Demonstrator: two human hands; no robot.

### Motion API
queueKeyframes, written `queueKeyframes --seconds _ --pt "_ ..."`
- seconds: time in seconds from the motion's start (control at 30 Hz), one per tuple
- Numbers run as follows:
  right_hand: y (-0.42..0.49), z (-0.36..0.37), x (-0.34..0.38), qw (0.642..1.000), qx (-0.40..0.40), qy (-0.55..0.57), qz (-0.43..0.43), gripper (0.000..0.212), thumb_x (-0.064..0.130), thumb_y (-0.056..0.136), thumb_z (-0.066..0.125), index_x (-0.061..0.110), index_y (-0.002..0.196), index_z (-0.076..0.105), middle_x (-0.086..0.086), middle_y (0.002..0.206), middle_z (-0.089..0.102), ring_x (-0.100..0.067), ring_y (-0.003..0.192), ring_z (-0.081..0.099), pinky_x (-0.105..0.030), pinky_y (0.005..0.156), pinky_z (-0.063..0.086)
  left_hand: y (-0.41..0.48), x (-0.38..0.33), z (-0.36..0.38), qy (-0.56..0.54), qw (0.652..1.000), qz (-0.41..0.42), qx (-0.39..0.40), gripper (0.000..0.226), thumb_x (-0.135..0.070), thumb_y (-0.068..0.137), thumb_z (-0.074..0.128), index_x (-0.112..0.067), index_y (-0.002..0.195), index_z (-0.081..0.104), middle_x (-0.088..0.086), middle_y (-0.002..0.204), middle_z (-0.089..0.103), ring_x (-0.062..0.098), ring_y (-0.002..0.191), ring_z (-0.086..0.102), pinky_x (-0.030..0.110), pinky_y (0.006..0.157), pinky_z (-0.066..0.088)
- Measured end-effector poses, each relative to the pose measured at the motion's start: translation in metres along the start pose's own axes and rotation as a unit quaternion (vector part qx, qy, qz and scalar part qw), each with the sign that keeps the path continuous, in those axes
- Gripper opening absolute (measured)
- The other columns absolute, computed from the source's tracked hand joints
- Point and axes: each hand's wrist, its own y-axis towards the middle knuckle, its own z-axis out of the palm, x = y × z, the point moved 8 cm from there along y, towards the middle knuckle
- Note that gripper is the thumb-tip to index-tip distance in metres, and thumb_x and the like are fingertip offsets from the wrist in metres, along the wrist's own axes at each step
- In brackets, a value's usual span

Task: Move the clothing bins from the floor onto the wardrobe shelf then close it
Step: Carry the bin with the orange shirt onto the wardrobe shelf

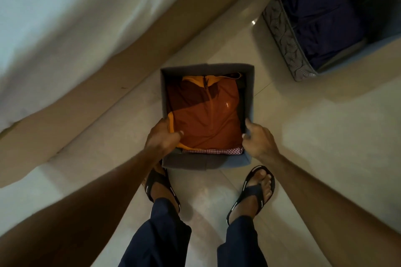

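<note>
A square grey fabric bin (207,68) stands on the tiled floor right in front of my feet. Inside lies a folded orange and rust garment (206,123) over a red checked cloth (213,151). My left hand (162,136) grips the bin's left wall near the front corner, thumb inside on the garment. My right hand (258,138) holds the right wall near the front corner, thumb inside. A second grey bin (284,39) with a patterned side stands at the upper right, holding dark blue clothes (325,19). No wardrobe shelf is in view.
A bed with a pale sheet (65,17) and a brown base (112,80) runs diagonally along the left. My feet in black sandals (256,191) stand just behind the near bin. Glossy floor tiles (325,136) spread to the right.
</note>
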Motion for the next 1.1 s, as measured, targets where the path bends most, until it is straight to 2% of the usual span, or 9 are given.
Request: queueKeyframes --seconds 0.17,0.33,0.5,0.63,0.77,0.83,0.9,1.0,1.1 --pt "-0.059 -0.025 -0.019 1.0 -0.017 0.004 0.013 0.057 0.011 0.091 0.048 0.014 0.146 0.036 -0.019 0.123 0.063 -0.036 0.102 0.062 -0.039 0.082 0.053 -0.052 -0.019 -0.011 0.051 0.998 0.026 0.015 0.055 -0.036 0.084 0.064 -0.029 0.137 0.049 0.003 0.129 0.063 0.028 0.115 0.059 0.036 0.097 0.048" --pt "-0.166 -0.079 -0.04 0.996 -0.052 0.049 0.059 0.056 0.008 0.09 0.049 0.016 0.145 0.039 -0.016 0.13 0.061 -0.035 0.104 0.064 -0.033 0.077 0.049 -0.147 -0.062 -0.019 0.112 0.991 0.058 0.048 0.058 -0.039 0.082 0.064 -0.029 0.137 0.049 0.001 0.128 0.064 0.027 0.115 0.061 0.044 0.097 0.05" --pt "-0.291 -0.169 -0.05 0.991 -0.09 0.072 0.075 0.053 0.007 0.092 0.05 0.015 0.144 0.041 -0.014 0.132 0.061 -0.034 0.099 0.066 -0.028 0.072 0.046 -0.281 -0.13 -0.038 0.153 0.982 0.084 0.066 0.058 -0.038 0.085 0.063 -0.026 0.139 0.045 0.005 0.132 0.061 0.028 0.116 0.06 0.046 0.097 0.051" --pt "-0.384 -0.256 -0.059 0.984 -0.127 0.096 0.075 0.053 0.008 0.094 0.051 0.017 0.145 0.04 -0.013 0.125 0.065 -0.032 0.092 0.067 -0.022 0.067 0.038 -0.391 -0.202 -0.057 0.16 0.978 0.125 0.05 0.058 -0.025 0.089 0.065 -0.019 0.143 0.044 0.008 0.137 0.057 0.028 0.122 0.056 0.036 0.097 0.045" --pt "-0.453 -0.341 -0.07 0.977 -0.175 0.111 0.055 0.052 0.009 0.095 0.051 0.019 0.145 0.04 -0.015 0.114 0.069 -0.031 0.087 0.066 -0.022 0.067 0.037 -0.472 -0.264 -0.068 0.123 0.974 0.184 0.055 0.057 -0.016 0.087 0.067 -0.016 0.14 0.046 0.011 0.135 0.057 0.017 0.109 0.057 0.03 0.091 0.045" --pt "-0.475 -0.376 -0.073 0.972 -0.193 0.122 0.049 0.051 0.009 0.096 0.05 0.019 0.145 0.04 -0.016 0.115 0.069 -0.025 0.077 0.063 -0.021 0.067 0.037 -0.494 -0.287 -0.075 0.139 0.97 0.196 0.042 0.065 -0.011 0.088 0.064 -0.019 0.147 0.037 0.008 0.141 0.052 0.018 0.117 0.055 0.033 0.094 0.046" --pt "-0.496 -0.41 -0.078 0.967 -0.21 0.136 0.04 0.05 0.009 0.096 0.049 0.016 0.145 0.039 -0.019 0.115 0.068 -0.012 0.069 0.049 -0.02 0.064 0.036 -0.516 -0.316 -0.081 0.162 0.963 0.215 0.014 0.07 -0.006 0.088 0.06 -0.022 0.15 0.032 0.008 0.145 0.049 0.024 0.126 0.052 0.038 0.098 0.047" --pt "-0.509 -0.456 -0.084 0.958 -0.241 0.151 0.027 0.05 0.008 0.096 0.05 0.014 0.145 0.039 -0.021 0.112 0.069 0.003 0.056 0.033 -0.011 0.054 0.032 -0.535 -0.37 -0.087 0.177 0.95 0.258 -0.026 0.07 -0.003 0.084 0.059 -0.022 0.148 0.037 0.009 0.141 0.054 0.027 0.123 0.056 0.04 0.099 0.048" --pt "-0.506 -0.5 -0.094 0.947 -0.271 0.166 0.039 0.05 0.007 0.096 0.05 0.014 0.145 0.04 -0.019 0.108 0.07 0.003 0.051 0.035 -0.008 0.05 0.029 -0.538 -0.427 -0.086 0.18 0.942 0.28 -0.036 0.072 -0.001 0.081 0.059 -0.024 0.147 0.04 0.009 0.138 0.057 0.027 0.119 0.059 0.04 0.097 0.051"
